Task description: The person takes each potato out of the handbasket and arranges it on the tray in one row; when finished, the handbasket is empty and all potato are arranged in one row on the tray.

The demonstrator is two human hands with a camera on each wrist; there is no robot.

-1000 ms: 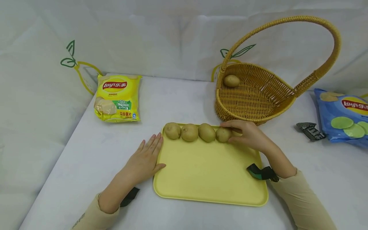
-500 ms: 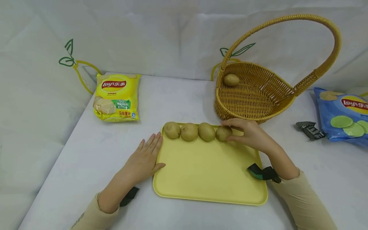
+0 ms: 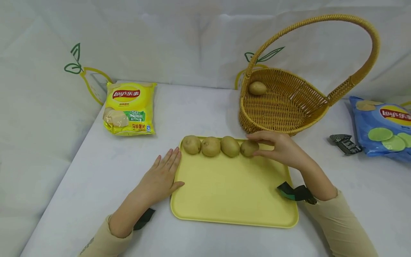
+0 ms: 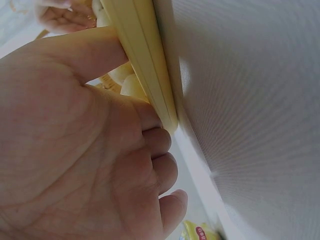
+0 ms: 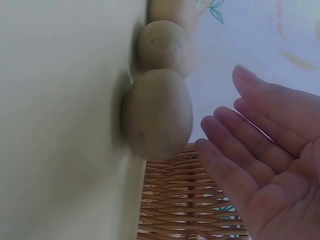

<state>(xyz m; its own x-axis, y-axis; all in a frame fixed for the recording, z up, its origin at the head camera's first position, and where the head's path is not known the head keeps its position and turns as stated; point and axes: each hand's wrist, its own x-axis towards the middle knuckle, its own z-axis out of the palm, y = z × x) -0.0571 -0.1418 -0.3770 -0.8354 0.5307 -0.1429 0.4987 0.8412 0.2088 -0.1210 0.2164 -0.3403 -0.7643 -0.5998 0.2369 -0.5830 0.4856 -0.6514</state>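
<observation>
Several potatoes (image 3: 229, 146) lie side by side in a row along the far edge of a yellow tray (image 3: 231, 192). My right hand (image 3: 282, 148) is over the tray's far right part, its thumb and fingers spread beside the rightmost potato (image 3: 248, 147). In the right wrist view a gap shows between that hand (image 5: 270, 155) and the nearest potato (image 5: 158, 115). My left hand (image 3: 158, 180) rests with straight fingers along the tray's left edge. The left wrist view shows its palm and fingers (image 4: 165, 172) against the tray's rim (image 4: 145, 60).
Behind the tray stands a wicker basket (image 3: 273, 114) with a tall handle and one potato (image 3: 257, 88) inside. A yellow chip bag (image 3: 130, 109) lies at the back left. A blue chip bag (image 3: 382, 128) and a small dark wrapper (image 3: 345, 144) lie at the right.
My right forearm has shifted slightly to the right while the hand stays by the rightmost potato. The left hand and the row of potatoes keep their places.
</observation>
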